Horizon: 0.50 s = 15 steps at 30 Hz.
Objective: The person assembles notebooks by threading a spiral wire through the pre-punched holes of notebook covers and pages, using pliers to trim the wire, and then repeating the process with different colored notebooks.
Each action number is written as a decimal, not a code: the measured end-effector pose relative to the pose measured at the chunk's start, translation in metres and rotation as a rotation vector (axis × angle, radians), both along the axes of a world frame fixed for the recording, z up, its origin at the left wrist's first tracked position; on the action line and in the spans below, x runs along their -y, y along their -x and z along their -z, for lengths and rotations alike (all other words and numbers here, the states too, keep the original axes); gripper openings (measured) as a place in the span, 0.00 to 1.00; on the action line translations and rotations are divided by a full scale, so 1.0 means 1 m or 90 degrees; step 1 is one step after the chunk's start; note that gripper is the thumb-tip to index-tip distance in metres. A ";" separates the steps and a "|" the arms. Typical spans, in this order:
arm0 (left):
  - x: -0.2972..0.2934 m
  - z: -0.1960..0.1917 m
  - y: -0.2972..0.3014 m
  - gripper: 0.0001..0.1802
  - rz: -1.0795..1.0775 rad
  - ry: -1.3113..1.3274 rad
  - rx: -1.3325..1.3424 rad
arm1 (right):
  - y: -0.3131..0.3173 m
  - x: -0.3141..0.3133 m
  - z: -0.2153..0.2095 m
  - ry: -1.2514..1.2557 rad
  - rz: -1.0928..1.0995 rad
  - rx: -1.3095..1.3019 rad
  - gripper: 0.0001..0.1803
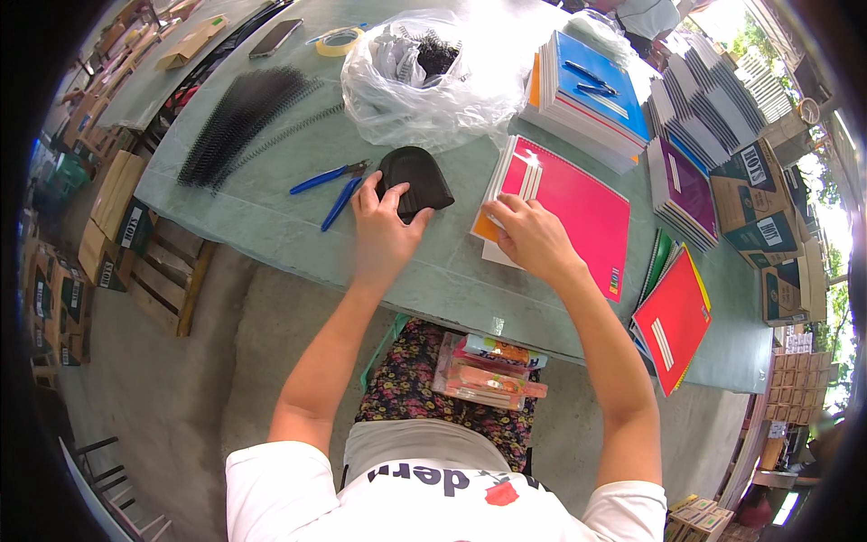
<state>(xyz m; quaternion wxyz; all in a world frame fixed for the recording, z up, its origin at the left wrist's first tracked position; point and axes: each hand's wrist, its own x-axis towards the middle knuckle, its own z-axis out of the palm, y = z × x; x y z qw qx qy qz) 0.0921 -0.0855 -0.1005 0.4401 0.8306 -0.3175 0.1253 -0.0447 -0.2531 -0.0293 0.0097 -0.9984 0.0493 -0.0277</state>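
My left hand [388,206] is closed round a black dome-shaped object [418,173] on the table, thumb and fingers on its near side. What kind of thing it is, I cannot make out. Beside that hand lies a pair of pliers [330,194] with blue handles spread apart. My right hand [533,237] has its fingers bent and pressed together at the left edge of a pink notebook [587,217]. The notebook lies on top of others, with coil binding along its far edge. My fingertips hide part of that edge.
Black plastic binding coils [239,122] lie in a bundle at the left. Beyond my hands stands a plastic bag [397,99] of coils, near a tape roll [340,42] and a phone [275,38]. Notebook stacks [587,108] and a red notebook [673,312] lie at the right.
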 end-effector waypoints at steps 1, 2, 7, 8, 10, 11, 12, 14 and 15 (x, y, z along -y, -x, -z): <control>0.000 -0.001 0.001 0.26 0.000 -0.002 0.010 | -0.001 0.000 0.001 -0.030 0.009 0.013 0.23; 0.001 -0.006 0.002 0.26 0.002 0.000 0.012 | 0.000 0.000 0.000 -0.059 0.020 0.026 0.24; -0.002 -0.013 0.023 0.23 0.126 0.094 0.194 | 0.011 0.015 -0.028 -0.030 0.079 0.093 0.27; -0.002 -0.019 0.040 0.22 0.196 0.145 0.077 | 0.020 0.024 -0.043 -0.033 0.081 0.174 0.26; -0.004 -0.033 0.077 0.20 0.261 0.185 -0.040 | 0.039 0.016 -0.091 -0.183 0.166 0.285 0.25; -0.001 -0.039 0.098 0.21 0.327 0.254 -0.307 | 0.052 0.009 -0.116 -0.202 0.167 0.370 0.25; 0.000 -0.043 0.112 0.22 0.377 0.315 -0.574 | 0.064 0.004 -0.132 -0.238 0.183 0.455 0.26; 0.018 -0.045 0.124 0.24 0.401 0.348 -0.826 | 0.096 0.000 -0.160 -0.287 0.170 0.626 0.27; 0.026 -0.048 0.127 0.25 0.406 0.376 -1.081 | 0.107 -0.005 -0.157 -0.283 0.180 0.631 0.27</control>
